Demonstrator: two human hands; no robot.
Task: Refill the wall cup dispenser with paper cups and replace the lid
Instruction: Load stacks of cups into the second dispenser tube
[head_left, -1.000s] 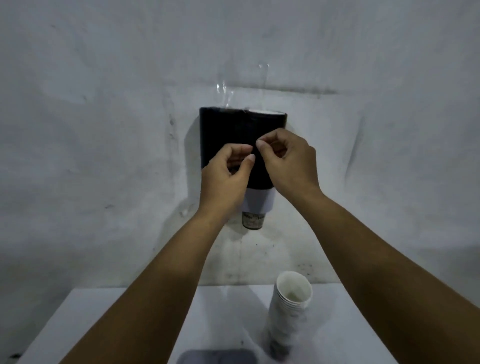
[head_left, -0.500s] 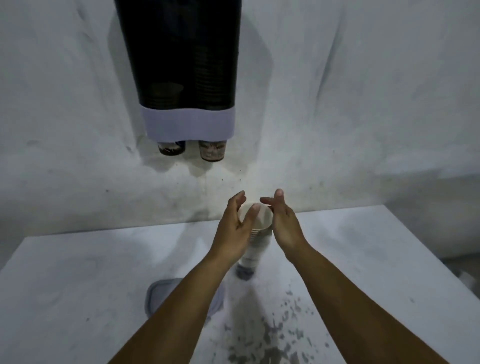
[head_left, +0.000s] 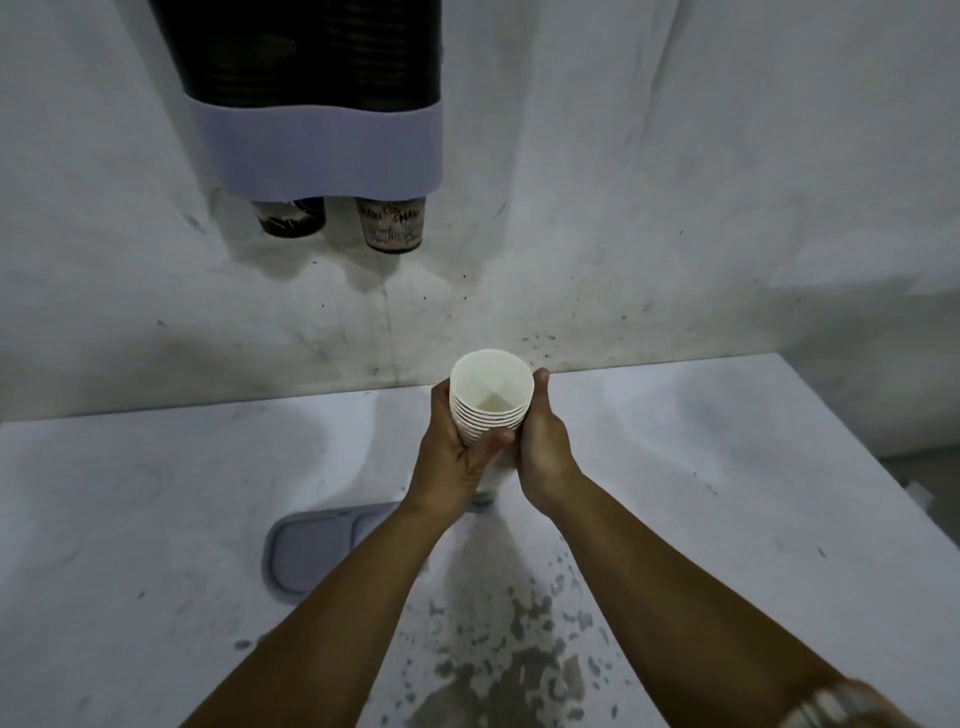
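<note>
A stack of white paper cups (head_left: 491, 400) stands mouth-up over the white table, gripped from both sides. My left hand (head_left: 457, 452) wraps its left side with the thumb across the front. My right hand (head_left: 543, 447) presses the right side. The stack's lower part is hidden behind my hands. The dark two-tube wall dispenser (head_left: 311, 78) with a pale grey lower band hangs at the upper left; one printed cup bottom (head_left: 392, 226) and a darker one (head_left: 291, 218) stick out below it. The grey oval lid (head_left: 317, 551) lies flat on the table under my left forearm.
The white table (head_left: 156, 519) runs to a right edge at the far right. Dark chipped patches (head_left: 509, 660) mark its near surface. The stained white wall (head_left: 675, 208) rises right behind the table.
My hands dropped from the dispenser's front to the table and closed around the cup stack. The view tilted down, so the dispenser's top left the frame.
</note>
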